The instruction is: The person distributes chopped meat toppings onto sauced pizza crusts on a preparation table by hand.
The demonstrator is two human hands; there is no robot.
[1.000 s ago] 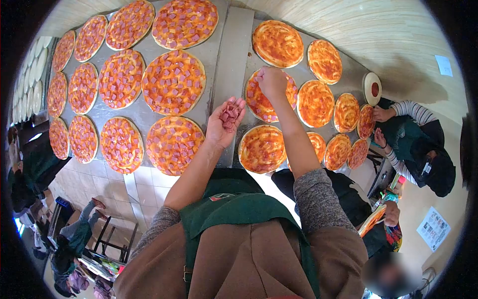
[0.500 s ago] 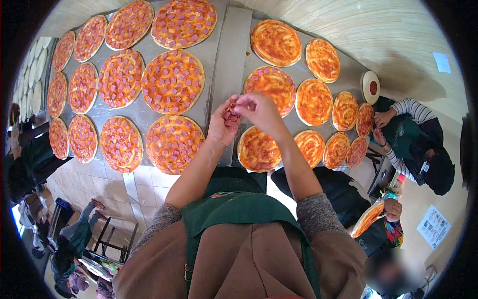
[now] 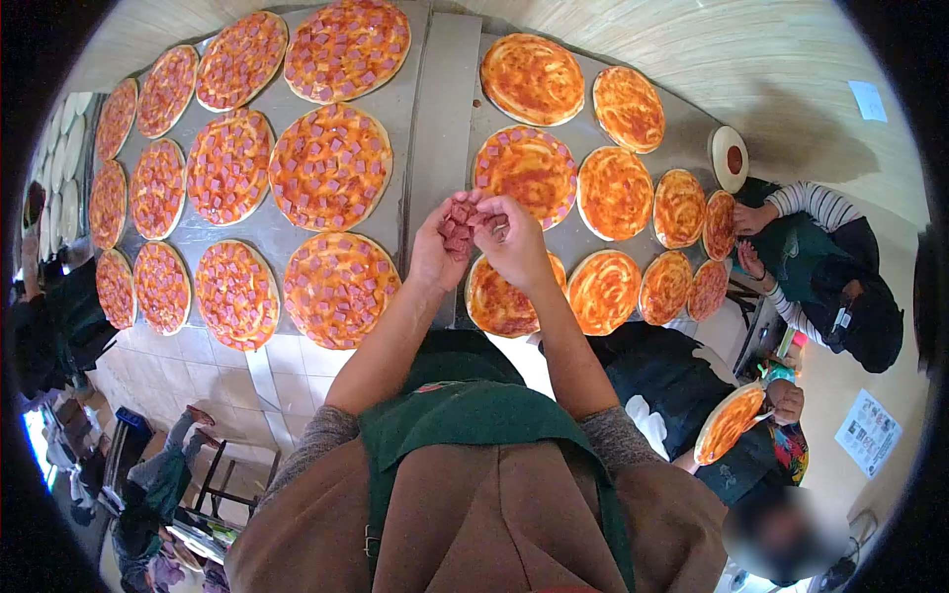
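My left hand [image 3: 431,259] is cupped, palm up, around a small heap of diced ham [image 3: 457,235]. Fingertips of my right hand [image 3: 518,249] are pinched at the edge of that heap; a ham cube between them is too small to make out. Just beyond my hands lies a sauced pizza base [image 3: 524,173] with ham cubes along its rim. Partly behind my right hand is another sauced base [image 3: 489,301], its surface red with sauce. To the left, a pizza [image 3: 331,168] is covered all over with ham cubes.
Several ham-topped pizzas [image 3: 232,163] fill the left metal table [image 3: 400,119]. More sauced bases [image 3: 615,193] lie on the right. A co-worker in striped sleeves [image 3: 806,203] stands at the far right end; another person holds a sauced base [image 3: 730,425] nearer me.
My right hand has drawn back slightly toward me, its fingers still by the ham in my left palm. The base held by the person at right has been raised and turned.
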